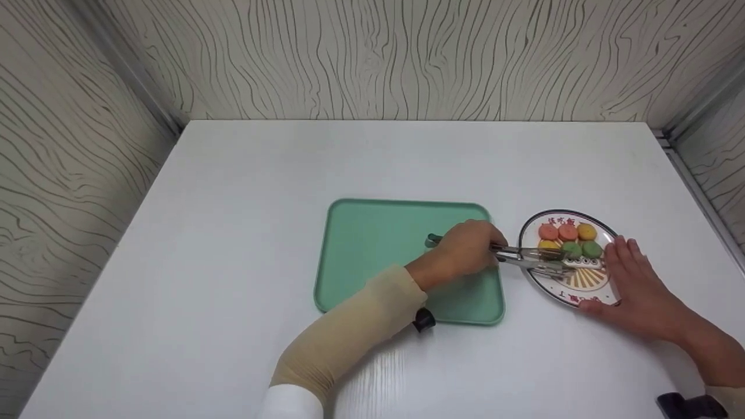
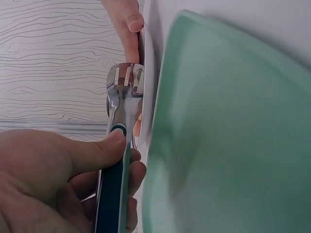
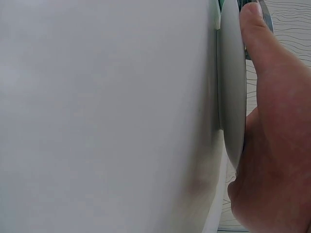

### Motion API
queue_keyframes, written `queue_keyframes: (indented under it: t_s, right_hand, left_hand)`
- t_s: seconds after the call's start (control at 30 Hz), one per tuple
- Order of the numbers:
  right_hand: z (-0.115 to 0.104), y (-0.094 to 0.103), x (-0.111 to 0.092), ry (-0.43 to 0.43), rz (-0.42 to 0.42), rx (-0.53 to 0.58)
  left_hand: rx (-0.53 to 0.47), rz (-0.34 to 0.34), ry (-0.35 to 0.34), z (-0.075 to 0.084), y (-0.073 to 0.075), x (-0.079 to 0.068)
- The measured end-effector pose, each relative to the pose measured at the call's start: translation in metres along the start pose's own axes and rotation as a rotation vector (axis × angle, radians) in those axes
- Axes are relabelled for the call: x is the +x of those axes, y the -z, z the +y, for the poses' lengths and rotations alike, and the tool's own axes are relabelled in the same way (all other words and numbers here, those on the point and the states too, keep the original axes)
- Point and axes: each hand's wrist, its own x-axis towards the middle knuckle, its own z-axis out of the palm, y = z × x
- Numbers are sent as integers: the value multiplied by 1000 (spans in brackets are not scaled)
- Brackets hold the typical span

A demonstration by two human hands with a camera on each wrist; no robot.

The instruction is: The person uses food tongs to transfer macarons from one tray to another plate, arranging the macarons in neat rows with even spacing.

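Observation:
My left hand (image 1: 465, 247) grips metal tongs (image 1: 513, 254) with a dark green handle, above the tray's right side. In the left wrist view, its thumb presses along the handle of the tongs (image 2: 112, 194). The tips of the tongs reach over an oval plate (image 1: 544, 281), close to a green macaron (image 1: 571, 250); whether they touch it is unclear. Several pink, yellow and green macarons sit in two rows on the plate. My right hand (image 1: 643, 297) rests against the plate's right rim, fingers straight and thumb spread along the near edge, as the right wrist view (image 3: 274, 121) also shows.
A green rectangular tray (image 1: 372, 233) lies left of the plate on the white table (image 1: 233, 244). The left forearm crosses its front edge. Wood-patterned panels (image 1: 372, 58) stand behind and at both sides of the table.

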Motion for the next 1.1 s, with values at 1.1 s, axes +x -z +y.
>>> queue_keyframes:
  t_s: [1.1]
  right_hand:
    - [-1,1,-1,1,-5,-4]
  left_hand:
    - [10,-10,-17,-3,7,-4]
